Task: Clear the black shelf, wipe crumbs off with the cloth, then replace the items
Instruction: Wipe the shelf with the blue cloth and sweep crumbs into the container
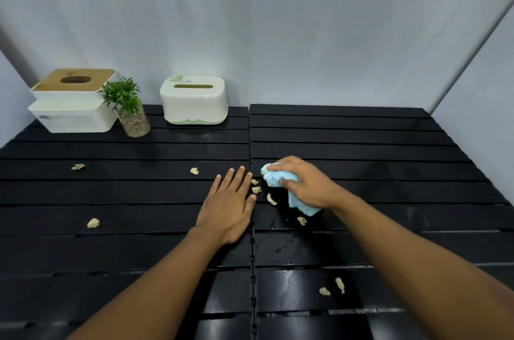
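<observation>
The black slatted shelf point(361, 139) fills the lower view. My right hand point(308, 184) grips a bunched light-blue cloth point(278, 177) and presses it on the shelf near the middle seam. My left hand point(229, 205) lies flat on the slats just left of the cloth, fingers straight. Several pale crumbs lie between the two hands point(256, 189); more crumbs lie by the cloth's lower end point(301, 220), at the left point(93, 223) and near the front point(339, 284).
At the back left stand a white tissue box with a wooden lid point(73, 102), a small green plant in a glass jar point(130, 111) and a white-and-green tissue box point(193, 102). Grey walls close the back and sides. Wet streaks mark the slats near the front.
</observation>
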The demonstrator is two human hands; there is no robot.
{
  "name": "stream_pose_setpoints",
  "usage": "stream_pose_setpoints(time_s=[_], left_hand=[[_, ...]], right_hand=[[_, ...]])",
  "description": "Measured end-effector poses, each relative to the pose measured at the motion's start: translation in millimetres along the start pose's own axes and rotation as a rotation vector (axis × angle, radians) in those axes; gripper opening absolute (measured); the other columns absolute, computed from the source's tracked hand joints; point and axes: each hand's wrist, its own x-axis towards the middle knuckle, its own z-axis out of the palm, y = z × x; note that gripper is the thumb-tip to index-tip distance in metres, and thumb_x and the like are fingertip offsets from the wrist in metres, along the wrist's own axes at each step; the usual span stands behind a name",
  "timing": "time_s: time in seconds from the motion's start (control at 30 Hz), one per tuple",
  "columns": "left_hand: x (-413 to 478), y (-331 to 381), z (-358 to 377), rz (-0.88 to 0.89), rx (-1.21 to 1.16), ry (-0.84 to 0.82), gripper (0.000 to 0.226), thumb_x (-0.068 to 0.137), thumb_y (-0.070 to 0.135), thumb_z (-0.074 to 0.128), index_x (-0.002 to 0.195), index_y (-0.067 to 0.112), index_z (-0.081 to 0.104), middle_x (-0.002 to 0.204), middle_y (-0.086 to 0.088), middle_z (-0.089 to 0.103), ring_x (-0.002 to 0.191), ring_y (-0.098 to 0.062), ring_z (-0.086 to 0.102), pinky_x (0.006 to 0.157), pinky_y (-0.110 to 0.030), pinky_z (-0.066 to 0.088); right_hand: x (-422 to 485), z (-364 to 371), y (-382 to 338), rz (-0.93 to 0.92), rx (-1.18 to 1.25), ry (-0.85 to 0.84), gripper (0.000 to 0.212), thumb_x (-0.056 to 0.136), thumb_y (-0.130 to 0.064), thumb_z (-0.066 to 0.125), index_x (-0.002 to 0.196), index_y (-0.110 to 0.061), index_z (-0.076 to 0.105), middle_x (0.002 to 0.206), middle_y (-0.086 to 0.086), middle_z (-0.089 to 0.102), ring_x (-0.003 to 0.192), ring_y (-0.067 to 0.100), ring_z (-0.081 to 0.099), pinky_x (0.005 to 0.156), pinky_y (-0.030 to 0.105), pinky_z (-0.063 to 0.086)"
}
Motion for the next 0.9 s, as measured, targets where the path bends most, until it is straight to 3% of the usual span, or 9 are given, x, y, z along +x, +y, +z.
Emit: stream_pose_setpoints(time_s=[0.07, 0.13, 0.23, 0.37, 0.47, 0.67, 0.8, 0.9], left_hand=[[-6, 1, -1, -0.026, -0.015, 0.006, 0.062, 0.096, 0.046, 0.004, 0.151, 0.020, 0.006, 0.160, 0.003, -0.001, 0.146, -0.012, -0.006, 0.118, -0.032, -0.007], [-18, 6, -2, -0.039, -0.033, 0.008, 0.067, 0.092, 0.048, -0.001, 0.151, 0.018, 0.007, 0.160, 0.002, -0.002, 0.146, -0.012, -0.006, 0.118, -0.032, -0.008], [-43, 16, -3, -0.031, -0.051, 0.001, 0.079, 0.081, 0.052, -0.011, 0.151, 0.016, 0.004, 0.160, 0.000, -0.003, 0.146, -0.012, -0.008, 0.117, -0.032, -0.010], [-72, 32, -2, 0.005, -0.050, 0.007, 0.076, 0.083, 0.052, -0.009, 0.151, 0.019, 0.001, 0.160, 0.002, -0.006, 0.145, -0.011, -0.010, 0.116, -0.033, -0.013], [-79, 38, 0, 0.007, -0.025, 0.004, 0.074, 0.084, 0.050, -0.009, 0.151, 0.019, 0.000, 0.160, 0.003, -0.007, 0.145, -0.010, -0.011, 0.116, -0.034, -0.013], [-75, 40, 1, -0.003, 0.010, -0.012, 0.073, 0.085, 0.049, -0.007, 0.151, 0.019, -0.001, 0.159, 0.005, -0.007, 0.145, -0.010, -0.011, 0.117, -0.036, -0.012], [-75, 41, -1, -0.005, 0.010, -0.022, 0.074, 0.083, 0.048, -0.007, 0.151, 0.018, 0.000, 0.160, 0.004, -0.006, 0.145, -0.011, -0.010, 0.117, -0.036, -0.010], [-78, 41, -1, -0.003, -0.008, -0.014, 0.074, 0.084, 0.049, -0.006, 0.151, 0.018, -0.001, 0.160, 0.004, -0.005, 0.146, -0.011, -0.010, 0.118, -0.036, -0.009]], right_hand=[[-15, -14, 12, 0.088, 0.056, 0.155, 0.035, 0.093, -0.014, 0.052, 0.127, -0.022, 0.059, 0.126, -0.004, 0.051, 0.116, 0.012, 0.050, 0.102, 0.029, 0.039], [-35, -28, 31, 0.175, -0.042, 0.292, 0.037, 0.092, -0.014, 0.051, 0.128, -0.023, 0.057, 0.129, -0.002, 0.050, 0.118, 0.015, 0.049, 0.100, 0.031, 0.040], [-71, -43, 57, 0.319, -0.252, 0.381, 0.040, 0.091, -0.016, 0.050, 0.130, -0.025, 0.054, 0.134, 0.001, 0.047, 0.120, 0.021, 0.046, 0.088, 0.031, 0.040], [-109, -41, 79, 0.532, -0.235, 0.508, 0.040, 0.091, -0.022, 0.048, 0.131, -0.026, 0.053, 0.137, 0.001, 0.046, 0.119, 0.023, 0.045, 0.083, 0.034, 0.041], [-109, -28, 73, 0.473, -0.255, 0.512, 0.040, 0.089, -0.023, 0.051, 0.129, -0.027, 0.055, 0.135, -0.001, 0.048, 0.119, 0.023, 0.047, 0.087, 0.036, 0.043], [-80, 18, 16, 0.291, -0.254, 0.354, 0.045, 0.086, -0.023, 0.054, 0.131, -0.029, 0.053, 0.132, 0.000, 0.048, 0.118, 0.024, 0.046, 0.093, 0.034, 0.042], [-65, 50, -31, 0.241, -0.105, 0.350, 0.046, 0.085, -0.023, 0.054, 0.130, -0.033, 0.054, 0.132, -0.006, 0.048, 0.116, 0.018, 0.047, 0.092, 0.033, 0.044], [-57, 62, -58, 0.230, 0.189, 0.335, 0.041, 0.089, -0.020, 0.056, 0.130, -0.028, 0.057, 0.131, -0.008, 0.051, 0.114, 0.013, 0.052, 0.094, 0.025, 0.043]])
